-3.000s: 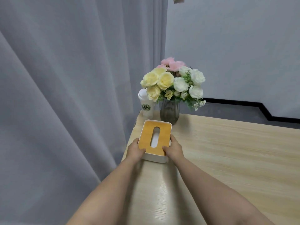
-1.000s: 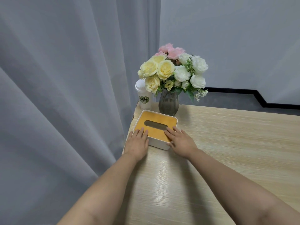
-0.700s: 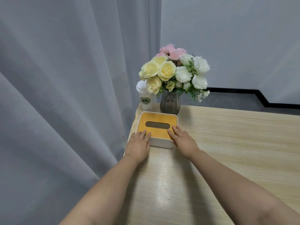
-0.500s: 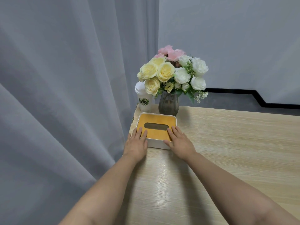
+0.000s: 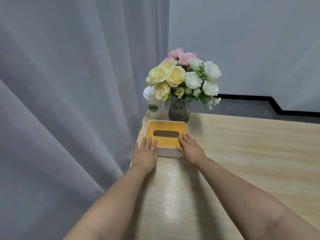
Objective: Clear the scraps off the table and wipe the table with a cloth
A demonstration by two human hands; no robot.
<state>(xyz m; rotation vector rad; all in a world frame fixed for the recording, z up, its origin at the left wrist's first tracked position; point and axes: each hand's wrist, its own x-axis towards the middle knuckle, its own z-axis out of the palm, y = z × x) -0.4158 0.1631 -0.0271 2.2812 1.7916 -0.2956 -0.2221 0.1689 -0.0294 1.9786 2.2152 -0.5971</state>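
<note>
A white tissue box (image 5: 167, 129) with an orange-brown wooden lid and a dark slot sits near the far left corner of the light wooden table (image 5: 242, 153), its long side across my view. My left hand (image 5: 145, 154) lies flat at the box's near left corner, fingers spread, fingertips on the lid. My right hand (image 5: 189, 148) rests flat at the near right corner, fingers on the lid beside the slot. Neither hand grips anything. No scraps or cloth are in view.
A dark glass vase (image 5: 179, 110) of yellow, white and pink flowers stands just behind the box. A white lidded paper cup (image 5: 153, 105) stands at the table's far left corner. Grey curtain (image 5: 69, 101) hangs along the table's left edge.
Three seconds ago both hands gripped the box with its long side pointing away. The box now lies crosswise, closer to the vase, and the hands have flattened onto its near edge.
</note>
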